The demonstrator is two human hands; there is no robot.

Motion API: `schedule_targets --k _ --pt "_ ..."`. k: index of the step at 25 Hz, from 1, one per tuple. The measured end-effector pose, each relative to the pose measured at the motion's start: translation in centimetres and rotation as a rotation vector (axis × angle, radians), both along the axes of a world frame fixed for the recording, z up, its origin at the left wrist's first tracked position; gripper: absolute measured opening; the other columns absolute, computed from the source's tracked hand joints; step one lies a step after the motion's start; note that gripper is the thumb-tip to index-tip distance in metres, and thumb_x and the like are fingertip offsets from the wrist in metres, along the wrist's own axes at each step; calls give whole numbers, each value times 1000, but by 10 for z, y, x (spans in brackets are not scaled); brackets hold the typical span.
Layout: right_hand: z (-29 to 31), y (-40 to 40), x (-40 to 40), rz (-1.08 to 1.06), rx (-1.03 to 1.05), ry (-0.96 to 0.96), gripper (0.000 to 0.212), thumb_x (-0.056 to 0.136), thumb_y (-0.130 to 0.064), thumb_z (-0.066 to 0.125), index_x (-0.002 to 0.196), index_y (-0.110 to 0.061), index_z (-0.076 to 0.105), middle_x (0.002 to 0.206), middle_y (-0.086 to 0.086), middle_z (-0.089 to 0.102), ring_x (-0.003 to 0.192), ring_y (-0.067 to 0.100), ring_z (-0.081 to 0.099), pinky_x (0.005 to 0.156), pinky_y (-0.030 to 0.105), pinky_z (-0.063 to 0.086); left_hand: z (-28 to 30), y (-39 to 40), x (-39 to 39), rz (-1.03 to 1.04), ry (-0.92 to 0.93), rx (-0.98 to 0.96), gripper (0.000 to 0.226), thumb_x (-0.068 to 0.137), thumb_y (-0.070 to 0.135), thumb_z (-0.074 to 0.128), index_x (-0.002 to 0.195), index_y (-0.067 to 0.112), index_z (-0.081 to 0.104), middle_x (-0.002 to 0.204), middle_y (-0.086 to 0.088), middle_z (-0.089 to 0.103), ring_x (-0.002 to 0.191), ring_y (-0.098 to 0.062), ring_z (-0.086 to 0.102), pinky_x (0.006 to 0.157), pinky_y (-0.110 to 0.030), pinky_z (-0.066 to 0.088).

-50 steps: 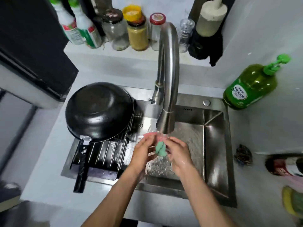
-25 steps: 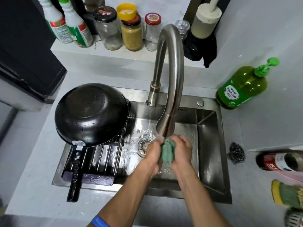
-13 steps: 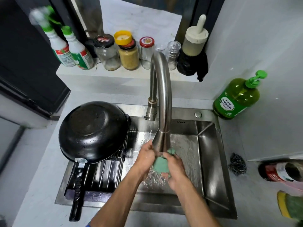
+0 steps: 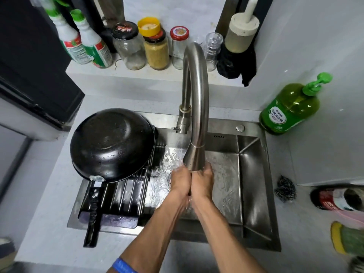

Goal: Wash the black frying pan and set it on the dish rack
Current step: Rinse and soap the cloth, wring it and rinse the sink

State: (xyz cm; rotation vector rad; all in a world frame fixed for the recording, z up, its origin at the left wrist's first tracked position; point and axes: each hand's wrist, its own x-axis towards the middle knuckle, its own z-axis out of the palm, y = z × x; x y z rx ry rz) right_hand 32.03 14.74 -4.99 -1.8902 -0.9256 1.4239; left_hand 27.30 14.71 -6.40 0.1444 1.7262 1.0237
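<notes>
On the grey counter (image 4: 49,194) I see the steel sink (image 4: 254,194), water running from the tap (image 4: 197,115). The frying pan (image 4: 112,144) lies upside down on the dish rack (image 4: 126,196), left of my hands. My left hand (image 4: 180,183) and right hand (image 4: 202,182) press together under the spout; I cannot tell what they hold.

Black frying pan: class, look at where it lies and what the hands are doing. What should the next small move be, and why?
Probably draw both hands away from the faucet. The black frying pan already lies upside down on the dish rack, while the left hand and right hand are pressed together under the spout.
</notes>
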Motion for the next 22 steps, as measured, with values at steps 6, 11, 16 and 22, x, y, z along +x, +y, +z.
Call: schedule_targets --k 6,11,16,22 --pt "5 -11 5 -78 -390 412 27 106 -23 46 86 -13 61 80 4 61 77 19 59 74 36 50 -9 -7 -1 -253 165 -25 25 99 24 36 82 22 55 90 -3 62 94 -26 56 83 -38 49" --pt "0 -14 8 -179 -281 554 12 95 1 59 94 -11 63 92 14 68 85 29 65 90 49 53 -9 -15 6 -20 108 79 53 102 44 25 104 2 58 106 -19 63 100 -31 60 93 -41 46" --pt "-20 -14 35 -284 -307 667 23 91 7 62 104 -11 69 87 9 67 54 11 54 40 21 39 -9 -30 -2 246 -254 97 59 98 58 25 91 14 63 77 -2 66 68 -15 61 66 -33 51" --pt "-32 -19 42 -287 -311 371 29 96 -21 66 69 -12 57 44 -5 50 28 6 34 30 15 22 -8 -63 8 5 -141 -20 27 99 30 45 94 14 66 85 0 72 80 -18 64 71 -31 49"
